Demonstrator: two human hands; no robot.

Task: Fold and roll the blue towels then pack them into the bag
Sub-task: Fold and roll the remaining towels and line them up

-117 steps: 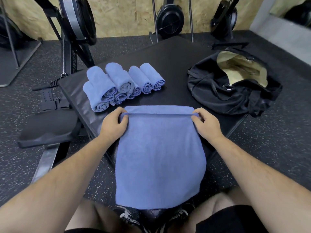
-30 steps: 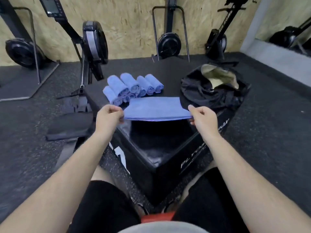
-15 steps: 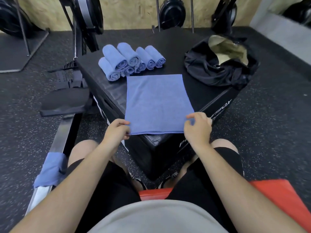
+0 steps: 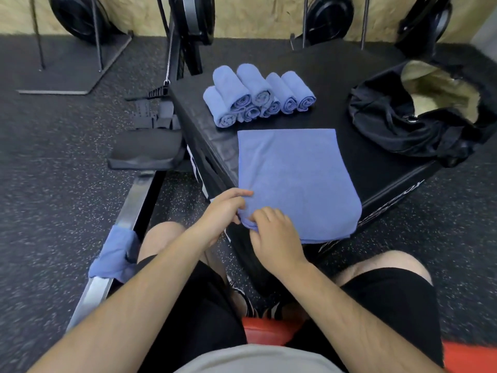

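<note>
- Item in work: the towel [image 4: 293, 179] lies flat on the top of the black box [image 4: 376, 168]. Its far edge is near the rolled towels [image 4: 258, 95] and its near edge hangs slightly over the box edge toward the person.
- Change noted: half a second ago the two hands held the near edge at opposite corners. The right hand [image 4: 274, 235] has since crossed over to the near-left corner, so the near-right corner now lies free.
- Left hand [image 4: 223, 211]: at the near-left corner, fingers bent over the cloth edge and gripping it. The thumb is hidden.
- Right hand: just beside the left, fingers curled down onto the same corner and pinching the edge. What the fingertips are doing cannot be made out.
- Assessment: laying the towel out appears finished. With both hands on one corner, the person is probably squaring the layers or starting the next fold or roll from the left. This is a judgement, not something observed.
- Rolled towels: a stack of finished rolls sits at the far left of the box top, with none packed.
- Bag [image 4: 398, 127]: on the right of the box top, mouth open, pale lining visible, no towel visible inside.
- Loose towel [image 4: 113, 254]: draped over the machine rail [image 4: 142, 195] on the floor to the person's left, not yet folded.
- Status: rolling is well advanced. Packing has not begun.
</note>
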